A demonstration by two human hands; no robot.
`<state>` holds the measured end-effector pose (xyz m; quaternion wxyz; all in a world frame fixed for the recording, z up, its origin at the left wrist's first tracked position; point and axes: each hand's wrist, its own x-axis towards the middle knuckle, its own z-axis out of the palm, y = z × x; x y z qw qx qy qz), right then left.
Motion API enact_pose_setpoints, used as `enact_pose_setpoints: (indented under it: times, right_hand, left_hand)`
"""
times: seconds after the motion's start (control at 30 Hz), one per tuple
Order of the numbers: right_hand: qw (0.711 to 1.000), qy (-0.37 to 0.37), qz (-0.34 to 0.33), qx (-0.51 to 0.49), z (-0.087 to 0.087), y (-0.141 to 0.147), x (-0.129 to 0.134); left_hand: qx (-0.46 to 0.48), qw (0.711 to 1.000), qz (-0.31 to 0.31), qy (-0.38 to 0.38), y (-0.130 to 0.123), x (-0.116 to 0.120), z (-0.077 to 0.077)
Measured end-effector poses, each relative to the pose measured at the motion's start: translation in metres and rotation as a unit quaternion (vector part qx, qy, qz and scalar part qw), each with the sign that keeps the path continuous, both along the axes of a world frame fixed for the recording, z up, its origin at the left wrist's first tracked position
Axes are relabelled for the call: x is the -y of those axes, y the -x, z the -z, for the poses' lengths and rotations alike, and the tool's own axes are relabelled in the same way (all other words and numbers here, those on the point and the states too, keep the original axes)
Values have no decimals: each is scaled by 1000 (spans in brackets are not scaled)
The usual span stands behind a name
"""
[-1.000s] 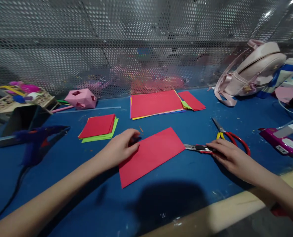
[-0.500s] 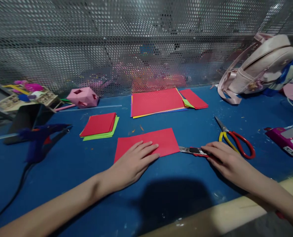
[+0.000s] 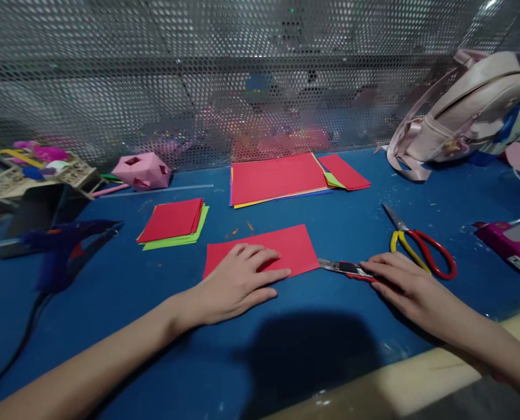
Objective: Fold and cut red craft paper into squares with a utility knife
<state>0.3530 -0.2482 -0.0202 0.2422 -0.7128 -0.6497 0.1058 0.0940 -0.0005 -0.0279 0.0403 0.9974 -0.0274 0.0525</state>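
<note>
A folded-looking red paper [image 3: 292, 248] lies on the blue tabletop in front of me. My left hand [image 3: 237, 283] rests on its left and lower part, fingers spread, hiding some of it. In my right hand [image 3: 411, 289] is a utility knife [image 3: 351, 269] with a red and black body. Its blade points left, and the tip is at the paper's right corner. Just beyond my right hand lie scissors [image 3: 417, 245] with one yellow and one red handle.
Behind stand larger red sheets [image 3: 277, 179] and a narrower red piece [image 3: 345, 172]. Small red and green squares [image 3: 172, 221] lie left, near a blue glue gun [image 3: 62, 251] and a pink paper polyhedron [image 3: 142, 172]. A backpack [image 3: 470, 116] leans against the perforated metal panel [image 3: 198, 76].
My left hand's fingers have bent and shifted slightly on the red paper. The knife stays at the paper's corner; the view has moved a little.
</note>
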Motion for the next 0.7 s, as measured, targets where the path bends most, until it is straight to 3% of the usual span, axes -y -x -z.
enact_pose_setpoints:
  times: [0.37,0.43,0.57,0.7]
  right_hand:
    - [1000,7,-1,-8,-1,-1,-1]
    - [1000,3,-7,-5,-1,-2,-1]
    - [1000,-7,-11,5,-2,-1,-1]
    - [1000,-10,-7,12,-3,0,1]
  left_hand:
    - [2,1000,9,-16,-1,-1,3]
    - [-2,1000,22,-1,-7,-1,0]
    - [-3,992,104,65,-28,4,-3]
    - [1,991,96,95,-45,10,1]
